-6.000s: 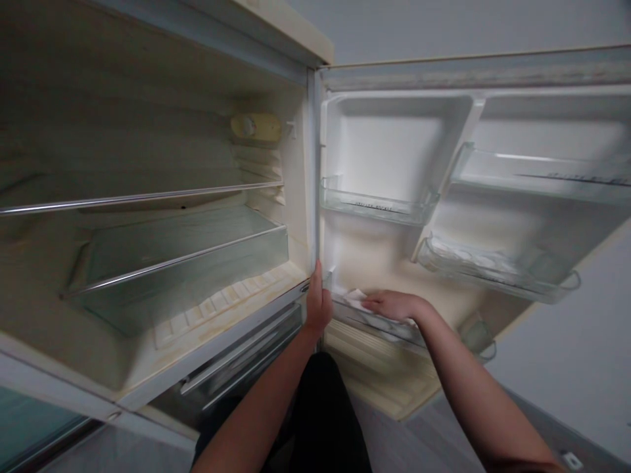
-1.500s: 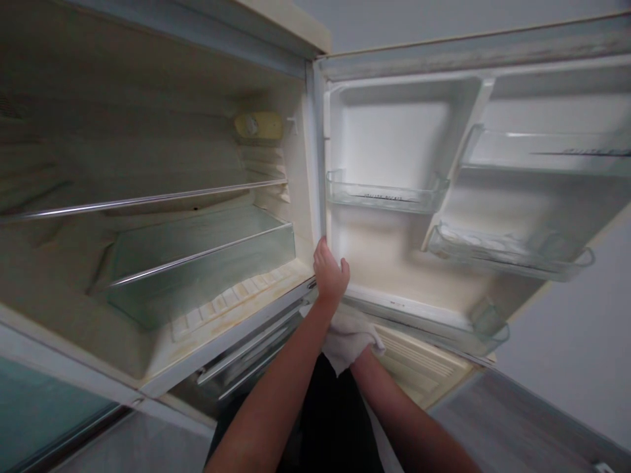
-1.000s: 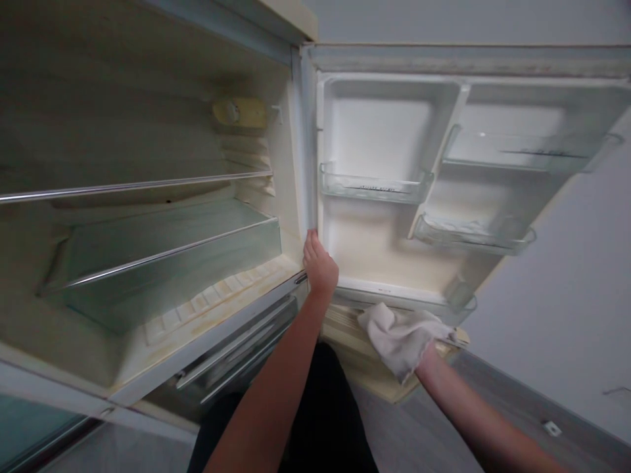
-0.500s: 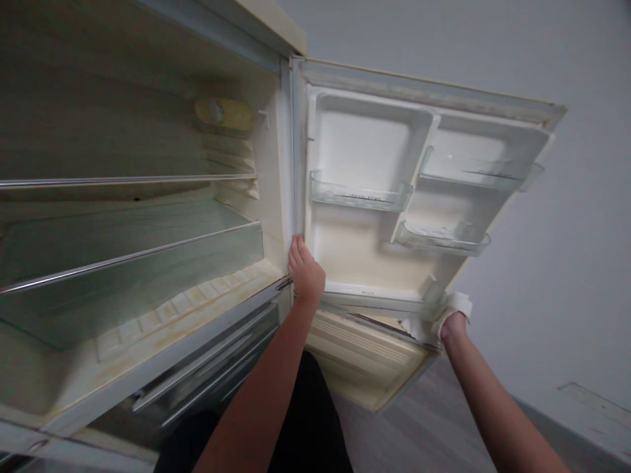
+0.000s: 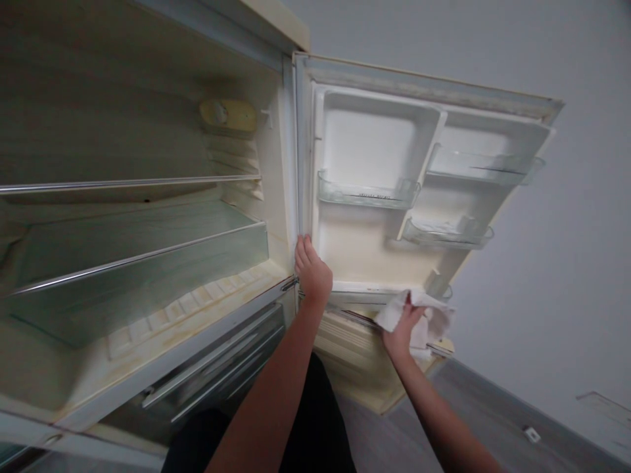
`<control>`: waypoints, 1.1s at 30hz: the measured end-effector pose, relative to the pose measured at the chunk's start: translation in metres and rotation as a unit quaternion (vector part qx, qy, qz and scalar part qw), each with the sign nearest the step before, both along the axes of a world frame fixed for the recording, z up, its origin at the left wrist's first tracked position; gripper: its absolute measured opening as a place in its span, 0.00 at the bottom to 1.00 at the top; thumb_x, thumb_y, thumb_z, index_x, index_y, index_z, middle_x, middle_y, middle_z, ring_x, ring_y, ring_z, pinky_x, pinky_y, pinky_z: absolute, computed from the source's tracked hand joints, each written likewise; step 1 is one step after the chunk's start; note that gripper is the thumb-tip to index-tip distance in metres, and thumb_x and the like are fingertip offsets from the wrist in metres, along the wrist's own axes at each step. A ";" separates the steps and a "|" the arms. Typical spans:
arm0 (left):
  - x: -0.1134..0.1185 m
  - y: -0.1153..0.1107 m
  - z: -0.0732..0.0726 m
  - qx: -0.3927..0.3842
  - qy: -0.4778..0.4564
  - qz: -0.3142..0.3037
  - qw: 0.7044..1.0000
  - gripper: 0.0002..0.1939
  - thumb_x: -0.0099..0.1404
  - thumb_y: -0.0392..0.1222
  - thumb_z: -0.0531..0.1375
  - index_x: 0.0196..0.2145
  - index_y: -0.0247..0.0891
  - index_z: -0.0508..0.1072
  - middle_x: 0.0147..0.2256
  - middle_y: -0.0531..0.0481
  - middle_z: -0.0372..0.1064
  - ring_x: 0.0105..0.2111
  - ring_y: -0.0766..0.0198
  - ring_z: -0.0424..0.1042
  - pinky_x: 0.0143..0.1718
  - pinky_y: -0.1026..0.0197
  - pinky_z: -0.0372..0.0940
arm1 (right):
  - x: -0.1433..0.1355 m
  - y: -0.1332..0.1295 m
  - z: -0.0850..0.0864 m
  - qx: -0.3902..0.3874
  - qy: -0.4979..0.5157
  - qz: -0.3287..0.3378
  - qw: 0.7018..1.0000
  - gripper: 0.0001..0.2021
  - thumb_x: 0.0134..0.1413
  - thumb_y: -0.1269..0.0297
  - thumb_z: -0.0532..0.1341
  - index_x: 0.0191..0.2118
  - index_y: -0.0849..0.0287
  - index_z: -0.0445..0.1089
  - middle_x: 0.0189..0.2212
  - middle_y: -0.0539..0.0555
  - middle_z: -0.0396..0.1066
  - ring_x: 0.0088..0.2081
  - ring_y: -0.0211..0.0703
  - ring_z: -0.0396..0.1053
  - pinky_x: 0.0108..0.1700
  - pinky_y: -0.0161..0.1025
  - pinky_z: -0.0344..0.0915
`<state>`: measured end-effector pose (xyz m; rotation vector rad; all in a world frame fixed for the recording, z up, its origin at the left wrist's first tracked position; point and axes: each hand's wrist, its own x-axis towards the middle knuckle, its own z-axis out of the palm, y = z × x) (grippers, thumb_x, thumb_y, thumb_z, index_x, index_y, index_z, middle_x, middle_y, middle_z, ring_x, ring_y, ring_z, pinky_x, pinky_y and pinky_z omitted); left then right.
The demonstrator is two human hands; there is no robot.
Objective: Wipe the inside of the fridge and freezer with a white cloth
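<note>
On the left stands the open refrigerator (image 5: 277, 171); its ribbed bottom (image 5: 197, 303) shows yellow-brown stains below a greenish clear drawer (image 5: 167, 282). The left hand (image 5: 314, 272) lies with fingers straight and close on the hinge side of the upper door (image 5: 359, 246); its palm is hidden, so I cannot tell if it grips. The right hand (image 5: 401, 328) holds a white cloth (image 5: 438, 322) near this door's lower outer corner. Farther right, a pale wall (image 5: 552, 263) meets the grey floor (image 5: 461, 407).

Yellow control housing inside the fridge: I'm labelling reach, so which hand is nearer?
Left. The left hand is below and right of the housing, at the hinge side of the fridge door; the right hand, holding the white cloth, is lower and farther right.
</note>
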<state>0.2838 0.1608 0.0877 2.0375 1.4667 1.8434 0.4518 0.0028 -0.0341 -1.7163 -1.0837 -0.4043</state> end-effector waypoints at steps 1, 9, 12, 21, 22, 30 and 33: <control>0.000 -0.001 0.000 0.002 -0.005 -0.007 1.000 0.33 0.66 0.30 0.48 0.68 0.30 0.52 0.68 0.32 0.52 0.70 0.49 0.50 0.68 0.45 0.51 | -0.012 0.002 -0.002 -0.034 -0.032 0.001 0.999 0.31 0.60 0.58 0.56 0.66 0.68 0.55 0.58 0.73 0.59 0.63 0.69 0.53 0.62 0.68 0.50; -0.005 -0.011 -0.002 -0.002 -0.045 -0.049 0.998 0.33 0.65 0.29 0.49 0.67 0.31 0.53 0.68 0.32 0.51 0.70 0.50 0.48 0.68 0.44 0.49 | -0.095 0.047 0.038 -0.083 -0.283 0.077 0.952 0.20 0.62 0.61 0.59 0.56 0.64 0.67 0.49 0.67 0.67 0.56 0.62 0.59 0.63 0.63 0.52; -0.019 -0.005 0.002 0.027 -0.063 -0.081 0.994 0.34 0.62 0.33 0.55 0.65 0.29 0.54 0.67 0.28 0.50 0.70 0.47 0.49 0.69 0.43 0.48 | -0.123 0.070 0.048 -0.107 -0.307 0.082 0.942 0.10 0.62 0.64 0.61 0.46 0.61 0.70 0.40 0.60 0.68 0.45 0.55 0.61 0.57 0.57 0.58; -0.026 0.020 0.053 0.107 0.011 -0.123 0.987 0.38 0.63 0.34 0.57 0.68 0.32 0.49 0.70 0.32 0.46 0.71 0.50 0.45 0.71 0.46 0.44 | -0.137 0.084 0.060 -0.140 -0.329 0.085 0.930 0.03 0.68 0.65 0.59 0.41 0.57 0.67 0.37 0.56 0.67 0.39 0.52 0.59 0.41 0.46 0.55; -0.024 0.020 0.054 0.104 0.027 -0.118 0.987 0.37 0.64 0.32 0.55 0.69 0.31 0.49 0.70 0.32 0.46 0.71 0.50 0.44 0.71 0.46 0.43 | -0.129 0.080 0.061 -0.144 -0.343 0.098 0.923 0.03 0.68 0.64 0.59 0.42 0.57 0.67 0.38 0.56 0.67 0.40 0.52 0.60 0.42 0.46 0.55; -0.022 0.022 0.050 0.099 0.053 -0.100 0.989 0.37 0.65 0.31 0.52 0.70 0.29 0.48 0.70 0.36 0.49 0.72 0.48 0.44 0.71 0.45 0.45 | 0.001 0.015 0.062 -0.179 -0.363 0.010 0.914 0.06 0.59 0.72 0.56 0.41 0.60 0.69 0.37 0.58 0.69 0.41 0.53 0.61 0.45 0.46 0.55; -0.022 0.023 0.050 0.103 0.050 -0.098 0.989 0.37 0.65 0.31 0.52 0.70 0.28 0.48 0.70 0.35 0.50 0.72 0.49 0.44 0.71 0.45 0.45 | 0.067 -0.019 0.061 -0.173 -0.354 -0.030 0.919 0.09 0.57 0.71 0.54 0.41 0.61 0.69 0.36 0.60 0.69 0.41 0.54 0.61 0.46 0.47 0.57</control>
